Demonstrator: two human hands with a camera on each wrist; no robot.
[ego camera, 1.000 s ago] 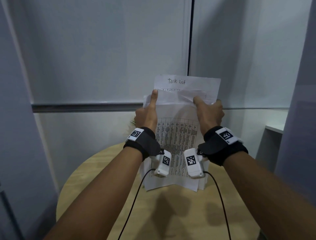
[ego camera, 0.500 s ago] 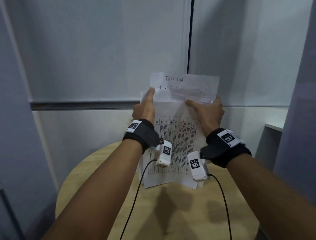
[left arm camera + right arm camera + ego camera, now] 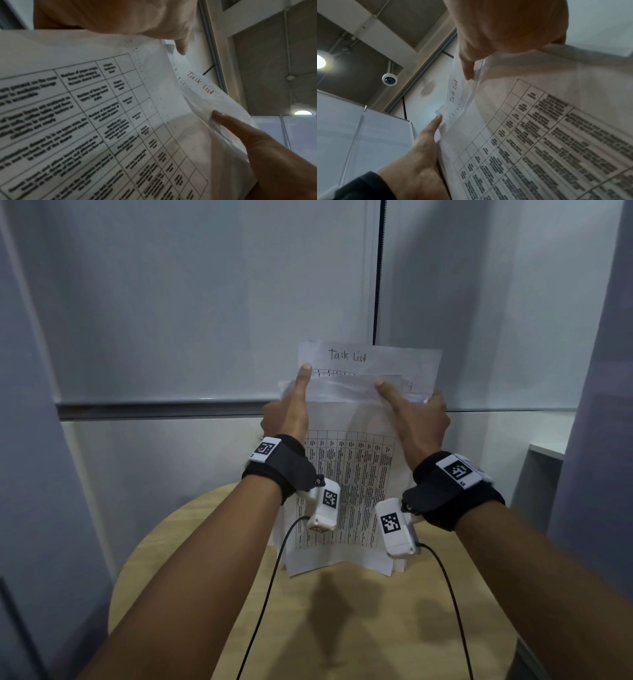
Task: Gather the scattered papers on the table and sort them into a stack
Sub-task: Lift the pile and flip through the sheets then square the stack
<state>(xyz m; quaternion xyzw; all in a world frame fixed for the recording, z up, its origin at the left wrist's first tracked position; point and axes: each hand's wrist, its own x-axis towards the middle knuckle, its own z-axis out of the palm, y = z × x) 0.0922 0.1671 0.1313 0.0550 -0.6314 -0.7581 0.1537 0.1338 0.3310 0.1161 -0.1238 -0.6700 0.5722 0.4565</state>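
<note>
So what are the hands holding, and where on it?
The stack of papers: left hand grip on its left edge, right hand grip on its right edge, both near the top.

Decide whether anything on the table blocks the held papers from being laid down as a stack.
Nothing visible does. The left hand and right hand grip the papers upright over the table; the wood near them shows only wrist cables and shadows.

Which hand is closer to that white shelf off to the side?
Right. The right hand grips the papers at the edge facing the white shelf. The left hand holds the opposite edge, farther from it.
</note>
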